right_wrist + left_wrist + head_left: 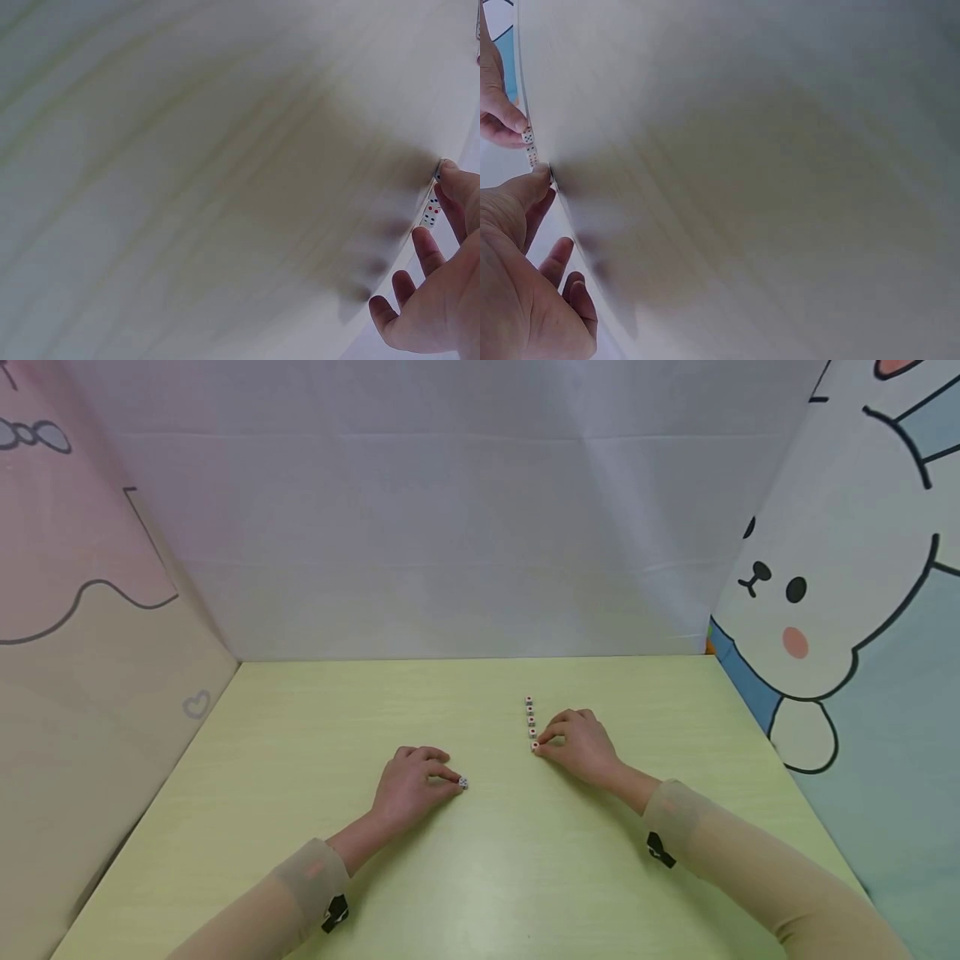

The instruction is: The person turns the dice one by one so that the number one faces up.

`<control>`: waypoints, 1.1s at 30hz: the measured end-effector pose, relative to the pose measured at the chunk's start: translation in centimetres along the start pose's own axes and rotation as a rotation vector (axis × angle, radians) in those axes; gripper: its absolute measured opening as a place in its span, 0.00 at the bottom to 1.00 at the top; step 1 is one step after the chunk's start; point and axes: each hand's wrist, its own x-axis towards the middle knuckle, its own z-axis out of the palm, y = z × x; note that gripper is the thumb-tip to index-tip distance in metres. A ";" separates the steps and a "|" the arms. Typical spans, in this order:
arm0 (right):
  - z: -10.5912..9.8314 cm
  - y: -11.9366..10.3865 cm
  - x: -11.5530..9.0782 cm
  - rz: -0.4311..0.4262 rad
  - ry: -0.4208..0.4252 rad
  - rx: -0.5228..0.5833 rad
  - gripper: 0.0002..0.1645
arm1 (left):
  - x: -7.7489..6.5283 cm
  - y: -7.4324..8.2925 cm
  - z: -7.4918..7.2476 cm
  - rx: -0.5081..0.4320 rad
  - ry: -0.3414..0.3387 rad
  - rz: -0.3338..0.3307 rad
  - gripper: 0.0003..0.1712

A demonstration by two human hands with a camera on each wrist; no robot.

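Several small white dice [530,711] stand in a line running away from me, right of the table's middle. At the near end of that line, my right hand [583,747] pinches a die [535,747] between thumb and index finger. The right wrist view has more dice [430,213] of the line showing beyond that thumb, with dark and red pips. To the left and nearer me, my left hand [411,787] holds another die [463,783] at its thumb and fingertip, low over the table. In the left wrist view the left thumb mostly hides this die.
The pale yellow-green table [300,718] ends at a white cloth backdrop [420,543]. A printed side panel [847,610] with a cartoon animal rises at the right, and a pink and cream panel [97,693] at the left.
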 end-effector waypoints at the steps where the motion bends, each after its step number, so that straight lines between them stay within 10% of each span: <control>1: 0.0 0.0 0.0 0.000 0.000 0.002 0.07 | -0.1 0.0 0.0 0.002 0.001 0.001 0.05; 33: 0.1 0.2 0.0 -0.005 0.006 -0.004 0.07 | 0.5 1.4 -0.3 0.091 -0.027 -0.060 0.11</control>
